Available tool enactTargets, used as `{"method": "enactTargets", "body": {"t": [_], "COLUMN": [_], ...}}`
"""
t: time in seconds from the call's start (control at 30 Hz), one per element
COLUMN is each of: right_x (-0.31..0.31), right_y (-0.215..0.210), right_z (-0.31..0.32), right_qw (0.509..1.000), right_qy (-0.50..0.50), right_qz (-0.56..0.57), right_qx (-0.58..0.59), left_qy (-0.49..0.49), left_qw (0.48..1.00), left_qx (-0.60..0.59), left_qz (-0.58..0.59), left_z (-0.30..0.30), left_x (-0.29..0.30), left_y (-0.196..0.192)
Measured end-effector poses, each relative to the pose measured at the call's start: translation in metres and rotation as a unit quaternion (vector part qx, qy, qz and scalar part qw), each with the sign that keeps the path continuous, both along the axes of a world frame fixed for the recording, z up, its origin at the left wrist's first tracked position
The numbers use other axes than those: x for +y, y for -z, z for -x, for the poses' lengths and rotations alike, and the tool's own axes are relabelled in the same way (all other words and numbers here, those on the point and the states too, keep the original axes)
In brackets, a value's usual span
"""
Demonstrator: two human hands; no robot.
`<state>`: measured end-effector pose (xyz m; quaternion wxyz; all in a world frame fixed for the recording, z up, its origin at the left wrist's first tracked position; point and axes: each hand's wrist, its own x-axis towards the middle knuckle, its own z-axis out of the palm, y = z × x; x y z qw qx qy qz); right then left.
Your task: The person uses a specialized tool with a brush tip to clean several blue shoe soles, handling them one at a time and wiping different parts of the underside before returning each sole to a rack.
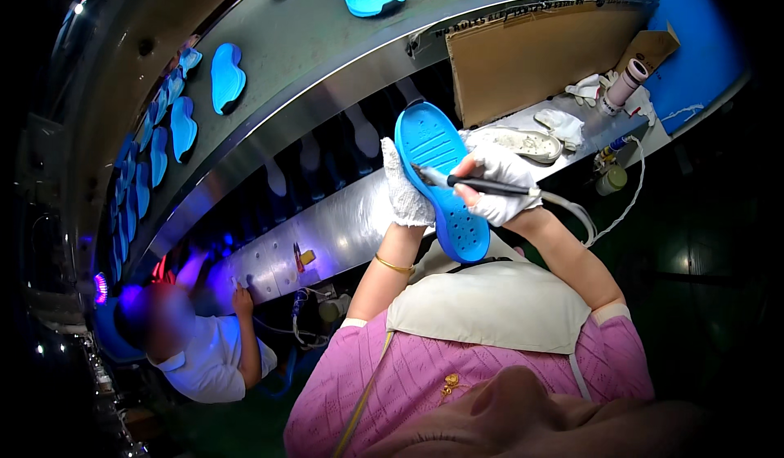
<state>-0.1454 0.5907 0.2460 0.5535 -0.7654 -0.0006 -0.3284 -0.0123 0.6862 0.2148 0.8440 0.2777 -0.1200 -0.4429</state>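
Note:
A bright blue shoe sole, with ridges at one end and small holes at the other, is tilted up in front of me. My left hand, in a white knit glove, grips its left edge with the thumb pointing up. In my gloved right hand is a brush with a black handle, held like a pen. Its bristles meet the inner face of the sole near the middle. From the back end of the handle a pale hose runs off to the right.
Beyond a metal bench, a curved conveyor belt carries several blue soles. On the bench at right are a pale shoe-shaped piece, white gloves and a pink bottle, near a cardboard sheet. A co-worker is at lower left.

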Motion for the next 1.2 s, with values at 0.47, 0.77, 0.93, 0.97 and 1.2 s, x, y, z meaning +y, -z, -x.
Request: {"method": "enactTargets", "body": {"t": [0.47,0.77,0.93,0.97,1.2], "right_x": [-0.004,0.004,0.005,0.003,0.004], "right_y": [0.027,0.011,-0.007,0.004,0.007], "right_z": [0.032,0.018,0.03,0.024,0.025], "right_qw": [0.997,0.998,0.973,0.987,0.88], "right_qy": [-0.028,-0.042,-0.1,-0.065,-0.206], "right_qz": [-0.075,0.003,-0.204,-0.143,-0.427], "right_qx": [0.005,-0.051,0.051,-0.041,0.029], "left_qy": [0.085,0.116,0.078,0.098,0.122], "left_qw": [0.98,0.985,0.968,0.957,0.938], "left_qx": [-0.128,0.008,-0.001,0.005,-0.105], "left_qz": [-0.126,0.128,0.237,0.274,0.307], "left_z": [0.027,0.006,-0.006,-0.007,-0.032], "left_x": [0.029,-0.004,-0.01,-0.01,-0.011], "left_y": [0.033,0.008,-0.006,-0.009,-0.005]}}
